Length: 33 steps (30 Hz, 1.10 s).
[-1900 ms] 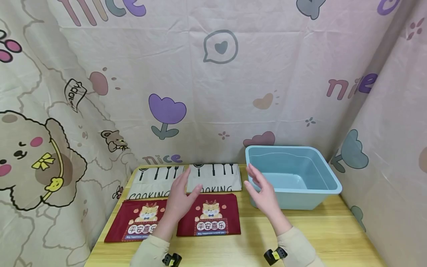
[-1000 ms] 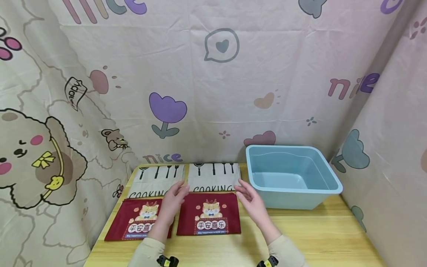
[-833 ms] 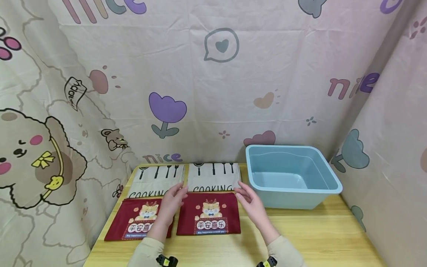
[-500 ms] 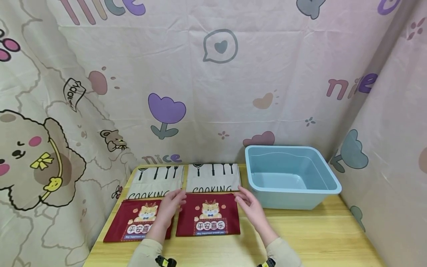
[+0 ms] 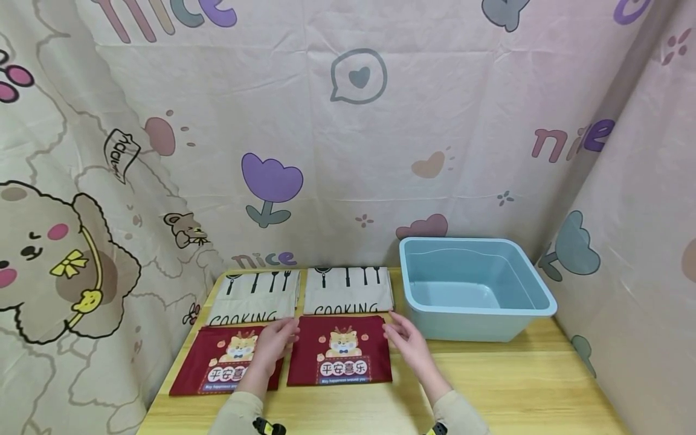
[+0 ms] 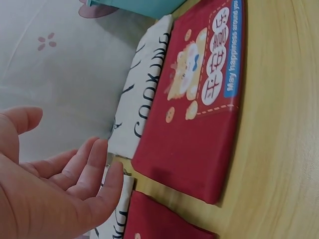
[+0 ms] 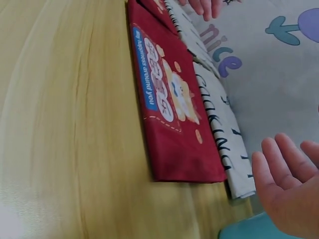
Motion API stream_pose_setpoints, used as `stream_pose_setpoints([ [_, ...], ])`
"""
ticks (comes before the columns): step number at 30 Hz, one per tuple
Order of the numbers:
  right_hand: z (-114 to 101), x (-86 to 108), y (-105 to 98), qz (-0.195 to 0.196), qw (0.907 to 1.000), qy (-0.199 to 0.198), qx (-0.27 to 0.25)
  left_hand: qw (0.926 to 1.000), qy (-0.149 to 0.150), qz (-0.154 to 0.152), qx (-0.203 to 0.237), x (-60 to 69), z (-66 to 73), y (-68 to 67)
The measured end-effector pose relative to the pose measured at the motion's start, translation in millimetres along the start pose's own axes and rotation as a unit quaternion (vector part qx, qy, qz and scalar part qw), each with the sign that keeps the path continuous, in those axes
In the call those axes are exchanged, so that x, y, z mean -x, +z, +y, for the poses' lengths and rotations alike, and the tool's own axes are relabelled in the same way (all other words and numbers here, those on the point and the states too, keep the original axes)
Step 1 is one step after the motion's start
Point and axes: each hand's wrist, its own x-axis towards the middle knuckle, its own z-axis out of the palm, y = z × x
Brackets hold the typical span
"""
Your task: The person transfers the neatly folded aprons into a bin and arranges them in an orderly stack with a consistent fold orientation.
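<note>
Left hand (image 5: 273,344) and right hand (image 5: 410,341) hover, palms inward, fingers (image 6: 111,186) loosely relaxed, flanking 1 red cloth (image 5: 342,350).

Pale printed fabric (image 5: 348,139) hangs behind and on both sides of the wood-grain table (image 5: 522,380). A purple flower print (image 5: 272,178) marks the rear side.

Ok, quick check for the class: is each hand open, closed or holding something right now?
Left hand: open, holding nothing.
Right hand: open, holding nothing.
</note>
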Motion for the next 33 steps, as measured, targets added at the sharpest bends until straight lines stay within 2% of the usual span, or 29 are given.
stream_pose_setpoints([
  [6, 11.5, -1.2, -0.5, -0.003, 0.9999, 0.013, -0.011, 0.9999, -0.007, -0.001, -0.009, -3.2, -7.6, -2.4],
  [22, 27.1, -3.0, -2.6, -0.005, 0.9983, 0.055, 0.017, 0.9991, -0.027, -0.012, -0.032, -8.5, -19.2, -10.3],
  [33, 32.0, -8.7, -1.9, -0.001, 0.9957, 0.082, 0.043, 0.9959, -0.039, -0.019, -0.079, -14.0, -24.2, -7.1],
])
